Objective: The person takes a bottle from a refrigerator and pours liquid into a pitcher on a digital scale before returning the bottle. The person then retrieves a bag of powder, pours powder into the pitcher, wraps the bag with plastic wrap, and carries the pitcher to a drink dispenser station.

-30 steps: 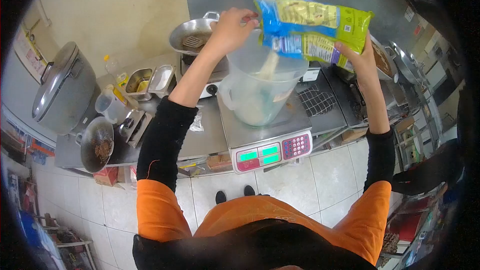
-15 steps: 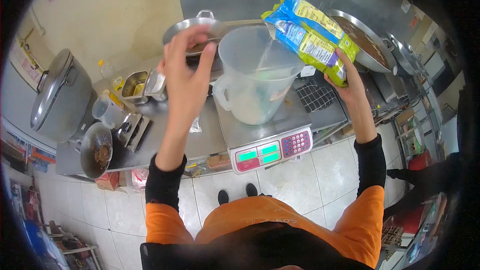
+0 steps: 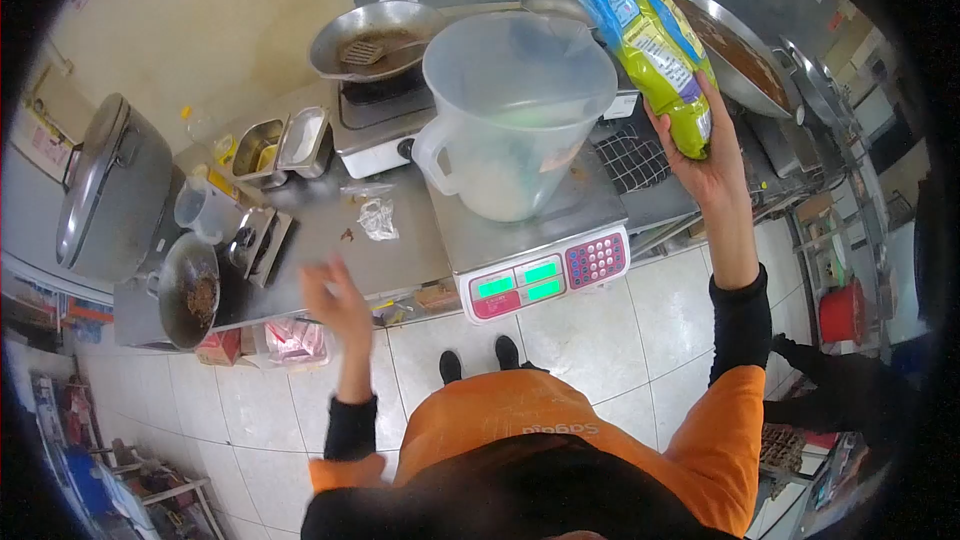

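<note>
My right hand is closed around the lower end of a blue, yellow and green plastic bag, lifted above the right side of a big translucent measuring jug. The bag stands more upright, its torn end up. White contents, seemingly powder or granules, fill the lower part of the jug. The jug rests on a digital scale with lit green displays. Motion blurs my left hand, which hangs in the air before the counter's front edge, empty, with its fingers loosely apart.
A wok with a slotted spatula sits on a stove behind the jug. To the right is a large pan of brown liquid. A big lidded pot, a small wok and metal trays stand at left.
My left hand has dropped from beside the jug down and toward my body. The bag has been tilted back upright and raised, and the thin stream falling from it has stopped.
</note>
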A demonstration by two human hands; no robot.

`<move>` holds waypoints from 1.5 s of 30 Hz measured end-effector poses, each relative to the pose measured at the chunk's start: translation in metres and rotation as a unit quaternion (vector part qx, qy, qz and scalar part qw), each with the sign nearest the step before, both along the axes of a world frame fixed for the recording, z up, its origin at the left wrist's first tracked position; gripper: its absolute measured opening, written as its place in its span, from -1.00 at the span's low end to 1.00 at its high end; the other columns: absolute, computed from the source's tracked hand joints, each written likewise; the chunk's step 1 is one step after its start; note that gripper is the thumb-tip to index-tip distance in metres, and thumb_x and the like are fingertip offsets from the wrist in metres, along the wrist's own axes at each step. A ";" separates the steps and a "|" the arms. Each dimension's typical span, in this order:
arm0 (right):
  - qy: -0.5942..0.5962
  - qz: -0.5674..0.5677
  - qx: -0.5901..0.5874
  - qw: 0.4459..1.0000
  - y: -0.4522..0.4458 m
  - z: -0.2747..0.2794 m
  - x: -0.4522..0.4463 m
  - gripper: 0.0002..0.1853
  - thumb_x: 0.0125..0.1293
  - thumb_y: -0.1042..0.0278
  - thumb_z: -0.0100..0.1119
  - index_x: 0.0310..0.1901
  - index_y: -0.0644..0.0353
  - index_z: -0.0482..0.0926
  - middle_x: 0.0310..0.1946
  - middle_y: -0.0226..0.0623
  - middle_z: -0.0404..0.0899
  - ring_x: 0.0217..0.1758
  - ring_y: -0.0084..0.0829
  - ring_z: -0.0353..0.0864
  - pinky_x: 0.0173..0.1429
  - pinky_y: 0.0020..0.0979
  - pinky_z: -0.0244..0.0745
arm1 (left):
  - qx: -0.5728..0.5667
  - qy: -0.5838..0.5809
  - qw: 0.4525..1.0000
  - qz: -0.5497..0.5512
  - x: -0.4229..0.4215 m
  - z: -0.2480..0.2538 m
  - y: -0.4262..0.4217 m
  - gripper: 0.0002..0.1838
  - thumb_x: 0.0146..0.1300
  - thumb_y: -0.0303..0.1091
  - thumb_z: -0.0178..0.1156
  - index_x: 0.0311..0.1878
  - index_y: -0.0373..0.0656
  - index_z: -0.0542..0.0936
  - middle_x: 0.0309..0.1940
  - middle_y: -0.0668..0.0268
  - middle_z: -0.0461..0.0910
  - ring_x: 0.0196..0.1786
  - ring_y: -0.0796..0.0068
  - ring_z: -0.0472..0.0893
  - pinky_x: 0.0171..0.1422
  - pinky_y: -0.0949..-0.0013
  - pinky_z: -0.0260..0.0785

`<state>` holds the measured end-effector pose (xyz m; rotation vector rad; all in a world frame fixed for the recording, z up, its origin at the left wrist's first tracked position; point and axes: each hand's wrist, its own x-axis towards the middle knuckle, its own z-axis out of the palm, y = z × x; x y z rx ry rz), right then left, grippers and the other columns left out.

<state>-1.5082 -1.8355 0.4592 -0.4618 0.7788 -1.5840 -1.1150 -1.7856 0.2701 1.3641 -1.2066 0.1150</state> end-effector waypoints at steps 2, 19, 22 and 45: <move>0.011 -0.018 0.001 1.000 0.003 0.003 0.000 -0.60 0.23 0.18 0.19 0.05 0.13 0.39 -0.10 -0.26 0.52 -0.10 -0.38 0.54 -0.22 -0.44 0.54 | 0.262 -0.112 0.958 -0.038 0.018 -0.151 0.058 -0.41 0.14 -0.48 0.16 0.26 -0.22 0.26 0.25 0.02 0.24 0.34 0.04 0.16 0.36 0.08 0.01; 0.154 -0.083 0.002 0.985 0.000 0.009 0.000 -0.60 0.20 0.13 0.21 0.01 0.11 0.40 -0.19 -0.35 0.54 -0.19 -0.50 0.53 -0.28 -0.46 0.49 | 0.581 0.462 0.527 -0.414 0.060 -0.161 0.123 -0.27 0.31 0.21 -0.38 -0.03 -0.32 0.51 -0.13 0.07 0.59 -0.07 0.12 0.57 0.14 0.15 0.32; 0.146 -0.079 -0.002 0.986 0.007 0.016 -0.003 -0.59 0.20 0.13 0.22 0.01 0.12 0.40 -0.18 -0.34 0.54 -0.18 -0.49 0.54 -0.29 -0.46 0.50 | 0.587 0.261 0.622 -0.448 0.039 -0.201 0.163 -0.32 0.30 0.17 -0.30 -0.02 -0.30 0.50 -0.12 0.12 0.59 -0.07 0.18 0.57 0.11 0.18 0.33; 0.118 -0.071 -0.008 0.991 0.024 0.016 -0.003 -0.62 0.20 0.17 0.22 0.00 0.11 0.43 -0.18 -0.32 0.56 -0.18 -0.48 0.56 -0.35 -0.48 0.52 | 0.669 0.074 0.579 -0.460 0.109 -0.263 0.249 -0.50 0.29 -0.17 0.05 0.23 -0.24 0.35 0.21 0.21 0.36 0.20 0.44 0.34 0.30 0.34 0.17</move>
